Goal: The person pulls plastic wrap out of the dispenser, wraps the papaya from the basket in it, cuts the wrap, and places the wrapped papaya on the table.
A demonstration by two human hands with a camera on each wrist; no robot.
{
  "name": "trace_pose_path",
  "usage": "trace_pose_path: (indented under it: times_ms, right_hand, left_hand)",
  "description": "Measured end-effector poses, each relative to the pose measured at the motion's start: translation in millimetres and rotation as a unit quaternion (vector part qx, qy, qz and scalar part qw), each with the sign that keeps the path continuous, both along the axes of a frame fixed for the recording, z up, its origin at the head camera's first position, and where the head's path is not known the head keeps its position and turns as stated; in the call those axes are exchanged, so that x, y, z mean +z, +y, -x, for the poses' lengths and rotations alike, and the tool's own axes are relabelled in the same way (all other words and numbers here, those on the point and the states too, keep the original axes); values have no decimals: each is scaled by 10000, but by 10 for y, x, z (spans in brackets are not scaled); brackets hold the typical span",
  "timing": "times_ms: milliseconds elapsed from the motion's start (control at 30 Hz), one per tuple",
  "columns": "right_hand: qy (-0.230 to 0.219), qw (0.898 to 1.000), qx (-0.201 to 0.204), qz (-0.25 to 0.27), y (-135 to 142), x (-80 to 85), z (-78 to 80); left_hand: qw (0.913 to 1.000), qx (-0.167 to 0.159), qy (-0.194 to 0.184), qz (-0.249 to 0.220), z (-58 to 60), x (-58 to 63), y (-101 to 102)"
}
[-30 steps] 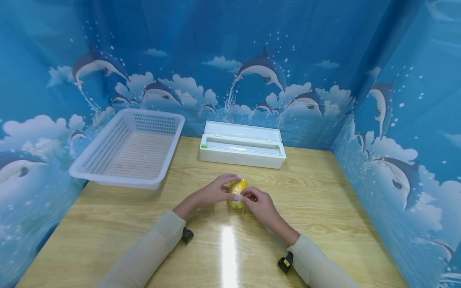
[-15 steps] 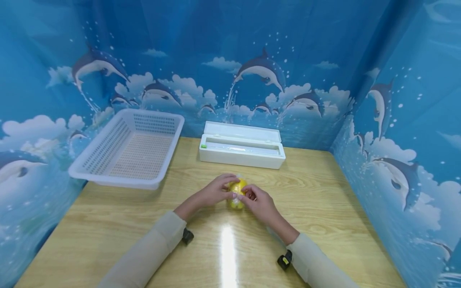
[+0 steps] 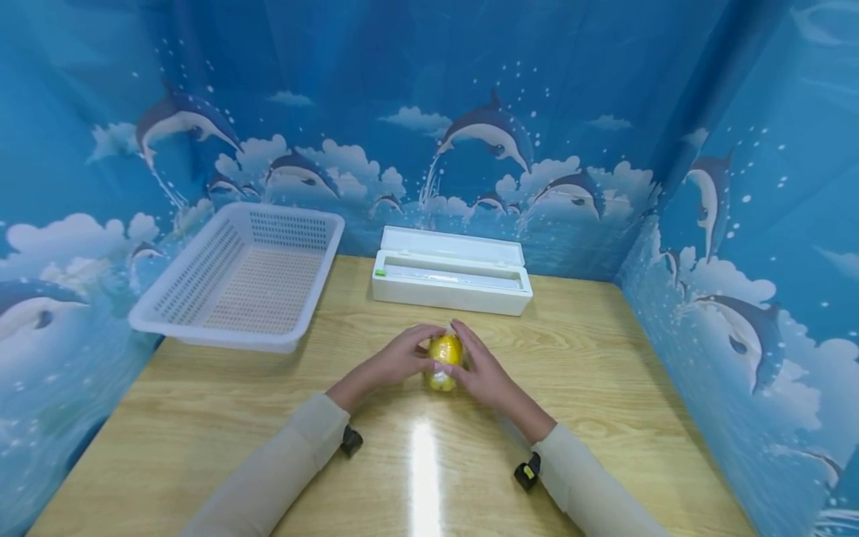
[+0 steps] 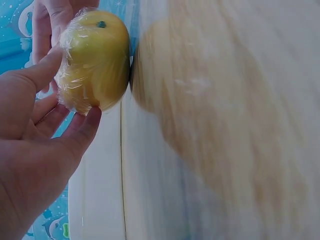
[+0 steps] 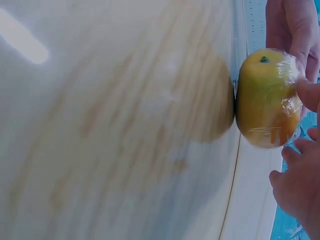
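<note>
A rounded yellow-green fruit (image 3: 444, 361) with a small green stem spot sits on the table, wrapped in clear cling film. Its exact kind is not certain. My left hand (image 3: 400, 353) holds it from the left, thumb on the near side and fingers reaching round the far side. From the right, my right hand (image 3: 488, 375) cups it, with the thumb on the film and the fingers stretched along the far side. In the left wrist view, the wrinkled film shows on the fruit (image 4: 97, 62) beneath my thumb. Part of the fruit is hidden by both hands.
A white perforated plastic basket (image 3: 295, 332) stands at the back left. Behind the hands is a long white box (image 3: 452, 298) with its lid raised and a green piece at its left end. Blue dolphin-print curtains (image 3: 376, 74) enclose the wooden table (image 3: 584, 358).
My right hand's fingers, earlier curled in to pinch film at the front, have straightened and moved forward along the fruit's right and far sides. The left hand has hardly moved.
</note>
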State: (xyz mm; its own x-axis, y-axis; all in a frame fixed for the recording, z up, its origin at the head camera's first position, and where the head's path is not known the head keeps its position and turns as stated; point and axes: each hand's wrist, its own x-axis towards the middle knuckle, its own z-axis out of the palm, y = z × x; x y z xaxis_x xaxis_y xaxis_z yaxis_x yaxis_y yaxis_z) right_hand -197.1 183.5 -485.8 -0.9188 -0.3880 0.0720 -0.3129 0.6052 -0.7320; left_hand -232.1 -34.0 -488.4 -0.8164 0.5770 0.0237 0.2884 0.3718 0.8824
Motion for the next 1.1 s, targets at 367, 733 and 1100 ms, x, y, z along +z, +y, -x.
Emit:
trace_pose_path:
  times_ms: [367, 733, 1100]
  right_hand:
    - [118, 9990, 209, -387, 34, 29, -1]
    - [-226, 9991, 260, -235, 76, 35, 40]
    - [-262, 9993, 199, -187, 91, 36, 28]
  left_hand:
    - [9998, 176, 96, 17, -4, -30, 15]
    - [9999, 22, -147, -72, -3, 4, -28]
    - [9989, 74, 68, 454, 4, 2, 1]
